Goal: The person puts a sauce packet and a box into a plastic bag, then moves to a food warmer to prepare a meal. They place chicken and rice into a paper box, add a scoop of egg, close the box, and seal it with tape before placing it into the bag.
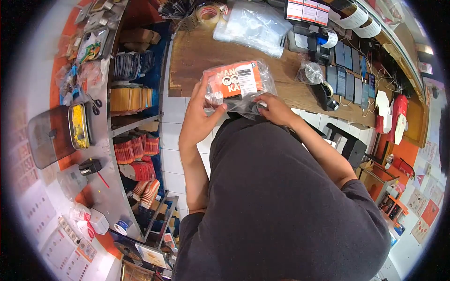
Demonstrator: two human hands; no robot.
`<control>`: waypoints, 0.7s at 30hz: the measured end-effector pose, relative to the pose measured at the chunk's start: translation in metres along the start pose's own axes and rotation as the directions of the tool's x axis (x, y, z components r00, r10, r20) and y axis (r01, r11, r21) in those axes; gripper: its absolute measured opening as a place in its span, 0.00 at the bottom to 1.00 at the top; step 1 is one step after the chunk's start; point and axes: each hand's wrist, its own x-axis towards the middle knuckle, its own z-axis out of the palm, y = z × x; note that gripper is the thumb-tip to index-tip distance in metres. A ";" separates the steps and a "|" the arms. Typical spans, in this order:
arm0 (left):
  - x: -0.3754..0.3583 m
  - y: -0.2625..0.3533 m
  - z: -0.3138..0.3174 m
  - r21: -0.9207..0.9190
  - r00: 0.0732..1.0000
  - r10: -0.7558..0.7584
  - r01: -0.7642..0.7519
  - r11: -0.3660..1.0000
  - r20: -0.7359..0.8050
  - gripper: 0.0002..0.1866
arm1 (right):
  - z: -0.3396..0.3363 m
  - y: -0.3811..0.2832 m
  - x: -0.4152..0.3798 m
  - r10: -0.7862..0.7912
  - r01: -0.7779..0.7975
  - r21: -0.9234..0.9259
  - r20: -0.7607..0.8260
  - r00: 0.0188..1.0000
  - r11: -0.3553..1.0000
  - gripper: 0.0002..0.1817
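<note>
An orange box (222, 87) with white lettering sits inside a clear plastic bag (267, 79) at the front edge of the wooden table. A white printed label (247, 80) lies across its top right part. My left hand (201, 114) grips the left end of the bag, fingers along its side and thumb at the near edge. At the near right corner, the curled fingers of my right hand (275, 110) hold a gathered part of the bag. Exactly how the fingertips pinch the plastic is partly hidden.
On the wooden table (187, 61) lie a stack of clear plastic bags (251, 25), a tape roll (207, 14), a tape dispenser (324, 93) and several phones (341, 82). A metal-topped shelf (112, 122) stands to my left, with scissors (96, 104) on it.
</note>
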 end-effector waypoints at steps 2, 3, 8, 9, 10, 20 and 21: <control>-0.001 0.002 0.001 0.023 1.000 0.004 -0.004 1.000 0.012 0.47 | -0.002 0.003 -0.003 -0.167 0.153 -0.202 -0.057 0.984 0.967 0.16; -0.001 0.003 0.001 0.046 1.000 0.007 -0.008 0.999 0.023 0.47 | -0.013 -0.007 -0.005 0.001 0.044 -0.425 0.107 0.994 0.904 0.15; -0.007 0.006 0.002 0.085 1.000 0.017 -0.015 0.996 -0.025 0.46 | -0.080 -0.063 -0.005 0.275 -0.050 -0.727 0.195 0.942 0.685 0.14; -0.006 0.004 0.002 0.113 0.997 0.032 -0.024 0.993 -0.072 0.45 | -0.091 -0.067 -0.004 0.234 -0.097 -0.715 0.095 0.968 0.692 0.14; -0.003 0.001 0.003 0.114 0.997 0.039 -0.030 0.993 -0.073 0.45 | -0.101 -0.072 -0.003 0.193 -0.142 -0.699 -0.006 0.981 0.701 0.13; 0.013 0.016 0.005 0.038 0.941 -0.075 0.093 0.995 -0.329 0.27 | -0.163 -0.065 0.082 -0.417 0.381 -0.170 -0.384 0.824 0.909 0.13; 0.014 0.021 0.005 0.076 0.951 -0.069 0.096 0.992 -0.300 0.27 | -0.162 -0.053 0.103 -0.242 0.245 -0.047 -0.415 0.877 0.968 0.12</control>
